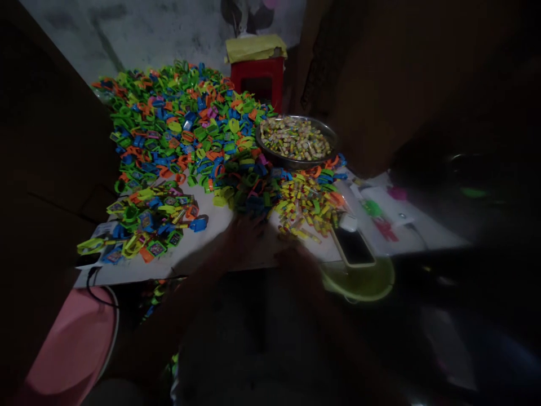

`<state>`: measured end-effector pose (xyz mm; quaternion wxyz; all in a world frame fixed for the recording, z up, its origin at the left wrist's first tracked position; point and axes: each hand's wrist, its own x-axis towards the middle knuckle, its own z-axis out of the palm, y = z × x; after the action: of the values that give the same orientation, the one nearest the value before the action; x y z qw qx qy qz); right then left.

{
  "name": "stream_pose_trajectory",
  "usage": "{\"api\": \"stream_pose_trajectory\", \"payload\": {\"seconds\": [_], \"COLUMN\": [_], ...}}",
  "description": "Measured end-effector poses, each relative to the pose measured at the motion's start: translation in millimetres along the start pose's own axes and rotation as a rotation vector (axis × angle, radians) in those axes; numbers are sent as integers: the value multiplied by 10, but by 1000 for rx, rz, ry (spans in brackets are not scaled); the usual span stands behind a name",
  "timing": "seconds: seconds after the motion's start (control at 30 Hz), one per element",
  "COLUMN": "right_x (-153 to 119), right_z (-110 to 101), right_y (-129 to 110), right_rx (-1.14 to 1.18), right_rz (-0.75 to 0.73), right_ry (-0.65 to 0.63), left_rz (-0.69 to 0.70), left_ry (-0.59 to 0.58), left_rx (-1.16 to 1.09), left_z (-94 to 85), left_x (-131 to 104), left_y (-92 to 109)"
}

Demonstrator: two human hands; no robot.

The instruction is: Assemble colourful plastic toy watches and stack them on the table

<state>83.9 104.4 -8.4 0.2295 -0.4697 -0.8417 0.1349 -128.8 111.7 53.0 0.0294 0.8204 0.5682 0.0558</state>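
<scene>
My left hand [247,228] rests low on the white table at the front edge of a large heap of colourful plastic toy watches [181,124]; its fingers are dark and blurred. My right hand [291,256] is at the table's front edge, just below a pile of small yellow and red wrapped pieces [306,203]; shadow hides its fingers. Whether either hand holds anything cannot be made out. A smaller group of toy watches [146,223] lies to the left of my left hand. Behind the yellow pile sits a metal bowl [332,135] full of similar small pieces.
A phone [355,248] with a white case [348,222] by its top lies at the right front edge, above a yellow-green basin [382,282]. A pink basin [76,338] stands lower left, near a black cable [91,285]. Behind the table is a red stool [276,76].
</scene>
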Motion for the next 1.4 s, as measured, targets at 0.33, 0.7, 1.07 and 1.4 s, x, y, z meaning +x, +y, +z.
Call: {"api": "stream_pose_trajectory", "payload": {"seconds": [0.33, 0.7, 1.07, 1.4], "right_x": [-224, -208, -279, -206], "right_z": [-76, -421, -486, -402], "right_y": [-274, -554, -619, -647], "right_rx": [610, 751, 551, 501], "right_rz": [295, 39, 59, -30], "right_ry": [156, -302, -340, -495], "left_rz": [-141, -356, -541, -586], "left_ry": [189, 8, 1, 23], "left_rx": [-650, -1159, -1196, -949], "left_z": [83, -321, -194, -254], "left_x": [-215, -1086, -1158, -1151], "left_y": [181, 550, 581, 790]}}
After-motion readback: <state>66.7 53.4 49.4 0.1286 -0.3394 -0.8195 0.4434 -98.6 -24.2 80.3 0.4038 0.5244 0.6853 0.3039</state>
